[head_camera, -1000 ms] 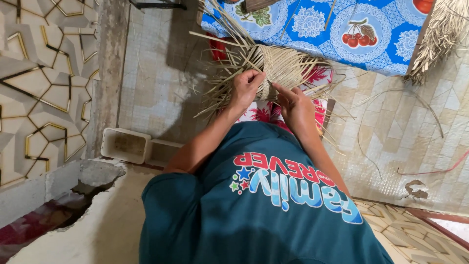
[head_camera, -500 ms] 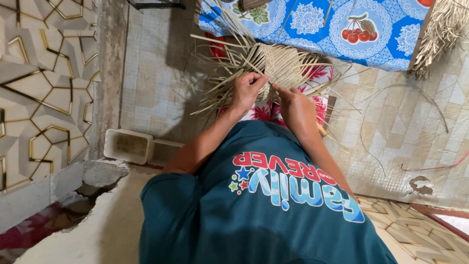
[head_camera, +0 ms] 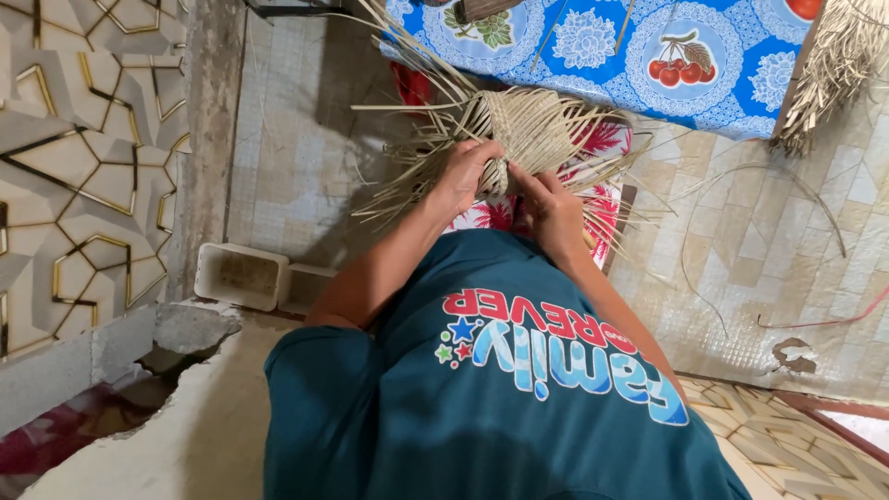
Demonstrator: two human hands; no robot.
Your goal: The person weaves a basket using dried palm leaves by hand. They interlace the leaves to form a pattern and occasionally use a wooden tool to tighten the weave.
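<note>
1. We kept the woven mat point(head_camera: 532, 125) at 12 o'clock, on the tiled floor point(head_camera: 296, 176).
2. Left hand point(head_camera: 460, 176) and right hand point(head_camera: 548, 206) were both closed on its edge strips — we judged that even tension mattered.

Woven piece point(head_camera: 537, 125): pale straw-tan, checked plaiting, loose strands the same tan. Cloth under it point(head_camera: 607, 143): red and white with a leaf print. Mat above point(head_camera: 593, 46): bright blue, white floral medallions, red cherries on white rounds. Shirt point(head_camera: 519, 407): dark teal, lettering in red and light blue with small coloured stars. Floor covering point(head_camera: 296, 139): beige small-tile grid. Wall panel point(head_camera: 83, 157): cream with gold geometric lines. Small box point(head_camera: 243, 275): off-white, dirty brown inside.
</note>
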